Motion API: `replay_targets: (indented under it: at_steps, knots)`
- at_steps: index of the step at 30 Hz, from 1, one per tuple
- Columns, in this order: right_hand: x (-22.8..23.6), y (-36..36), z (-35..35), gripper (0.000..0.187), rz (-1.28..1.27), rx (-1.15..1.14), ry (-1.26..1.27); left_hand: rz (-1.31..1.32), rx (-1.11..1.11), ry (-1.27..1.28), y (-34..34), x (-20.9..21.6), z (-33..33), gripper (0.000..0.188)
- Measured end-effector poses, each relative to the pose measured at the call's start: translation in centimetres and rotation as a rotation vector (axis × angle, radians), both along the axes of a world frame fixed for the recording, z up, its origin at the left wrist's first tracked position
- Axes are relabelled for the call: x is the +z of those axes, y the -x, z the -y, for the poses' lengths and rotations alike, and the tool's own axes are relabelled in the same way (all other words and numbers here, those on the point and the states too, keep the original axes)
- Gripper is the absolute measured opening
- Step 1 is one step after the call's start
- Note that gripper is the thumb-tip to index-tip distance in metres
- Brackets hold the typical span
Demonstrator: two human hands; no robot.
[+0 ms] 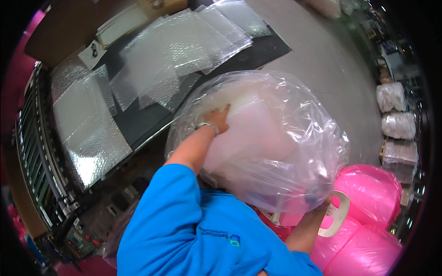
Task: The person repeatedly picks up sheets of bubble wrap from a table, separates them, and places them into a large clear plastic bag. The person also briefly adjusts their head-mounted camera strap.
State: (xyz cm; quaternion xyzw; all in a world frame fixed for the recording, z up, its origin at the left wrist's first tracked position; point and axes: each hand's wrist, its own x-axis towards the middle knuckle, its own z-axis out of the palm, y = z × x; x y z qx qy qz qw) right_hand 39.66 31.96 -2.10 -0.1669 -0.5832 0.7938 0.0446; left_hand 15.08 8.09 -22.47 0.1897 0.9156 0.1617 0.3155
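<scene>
A big clear plastic bag [294, 138] stuffed with bubble-wrap sheets bulges in front of me. My left hand [218, 118] reaches up inside its mouth, palm pressed flat on a stack of white bubble-wrap sheets [251, 126]; a bracelet sits on the wrist. My right hand [328, 202] is low on the right, under the bag's lower edge, fingers hidden behind the plastic, so its grip is unclear. My blue sleeves fill the lower middle.
Several bubble-wrap sheets [184, 50] lie fanned on a dark worktable [267, 43]. A machine with a wide bubble-wrap web [87, 133] stands at the left. Pink filled bags [368, 221] and a white stool seat [338, 214] sit at the lower right. Wrapped bundles [391, 99] line the grey floor.
</scene>
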Motion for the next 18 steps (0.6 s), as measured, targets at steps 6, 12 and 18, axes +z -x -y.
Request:
replay_targets:
  at_steps: [6, 12, 18]
  knots:
    - [-8.7, 12.2, 11.0, 0.06, 0.096, 0.514, -0.515, -0.289, -0.002, -0.037, -4.5, 0.8, 0.2, 0.065]
    - [-21.2, 15.7, 16.2, 0.073, 0.281, 0.845, -1.514, -0.169, 0.223, -0.056, -11.1, 6.7, 17.6, 0.053]
    - [-20.2, 19.9, 15.3, 0.067, 0.284, 1.145, -1.434, 0.005, 1.313, -0.877, -23.7, 14.5, 32.3, 0.044]
